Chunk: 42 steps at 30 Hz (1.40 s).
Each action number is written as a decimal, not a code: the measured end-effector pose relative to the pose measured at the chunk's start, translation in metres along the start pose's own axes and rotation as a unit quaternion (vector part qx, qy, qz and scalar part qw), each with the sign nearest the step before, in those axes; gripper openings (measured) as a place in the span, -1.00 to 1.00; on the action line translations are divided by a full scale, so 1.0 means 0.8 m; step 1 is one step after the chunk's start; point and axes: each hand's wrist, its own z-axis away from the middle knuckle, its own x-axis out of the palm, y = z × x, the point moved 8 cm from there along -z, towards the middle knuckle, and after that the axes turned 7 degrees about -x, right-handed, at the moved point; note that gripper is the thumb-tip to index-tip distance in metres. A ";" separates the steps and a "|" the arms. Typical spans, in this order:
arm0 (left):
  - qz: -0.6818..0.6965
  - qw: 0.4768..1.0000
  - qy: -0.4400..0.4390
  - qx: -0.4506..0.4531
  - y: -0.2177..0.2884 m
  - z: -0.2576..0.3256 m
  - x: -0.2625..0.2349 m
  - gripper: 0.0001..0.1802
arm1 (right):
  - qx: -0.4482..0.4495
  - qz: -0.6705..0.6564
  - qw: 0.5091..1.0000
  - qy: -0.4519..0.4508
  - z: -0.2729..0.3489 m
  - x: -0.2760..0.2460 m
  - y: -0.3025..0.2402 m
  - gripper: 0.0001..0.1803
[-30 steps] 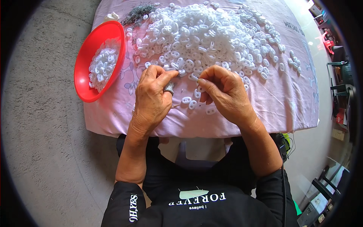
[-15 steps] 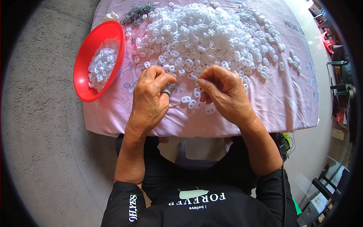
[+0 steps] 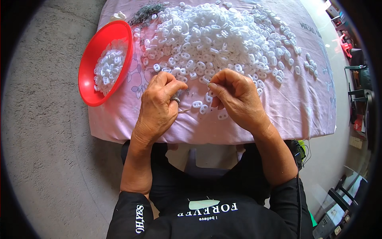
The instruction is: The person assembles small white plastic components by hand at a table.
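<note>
My left hand (image 3: pixel 157 104) is closed, thumb pressed to forefinger, with a ring on one finger. What it pinches is too small to make out. Grey wiry strands (image 3: pixel 184 92) show beside its fingertips, and a thin tan stick (image 3: pixel 184 111) juts out below them. A short way off, my right hand (image 3: pixel 234 95) pinches a tiny thing that I cannot name, close above a white two-holed oval piece (image 3: pixel 208 97). Between the hands lie a few more loose white oval pieces (image 3: pixel 197 104).
A big heap of white two-holed pieces (image 3: pixel 207 36) covers the far part of the pink cloth-covered table (image 3: pixel 115 123). At the left edge a red bowl (image 3: pixel 85 79) holds more of them. Behind the bowl lies a grey wiry tangle (image 3: pixel 146 14). Chairs (image 3: pixel 358 75) stand far right.
Both hands keep their pinching pose almost unmoved. My left hand sits very slightly lower, and the table's contents have shifted a little within the view.
</note>
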 end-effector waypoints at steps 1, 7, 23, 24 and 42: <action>-0.010 1.000 0.000 0.007 0.001 0.000 0.001 -0.58 | 0.001 -0.003 1.000 0.000 0.000 0.000 0.000 -0.93; -0.003 1.000 0.002 -0.004 -0.007 -0.001 -0.005 -0.58 | 0.002 0.000 1.000 -0.002 -0.002 0.002 -0.002 -0.93; 0.027 1.000 -0.009 0.012 -0.002 -0.001 0.002 -0.64 | 0.001 -0.001 1.000 -0.002 -0.001 0.001 0.000 -0.93; 0.030 0.999 -0.016 0.000 -0.004 -0.001 0.001 -0.64 | 0.002 0.002 1.000 -0.002 -0.002 0.001 0.001 -0.93; 0.060 0.998 -0.024 -0.018 -0.004 -0.001 -0.003 -0.65 | 0.004 0.007 1.000 -0.005 -0.001 0.001 0.003 -0.93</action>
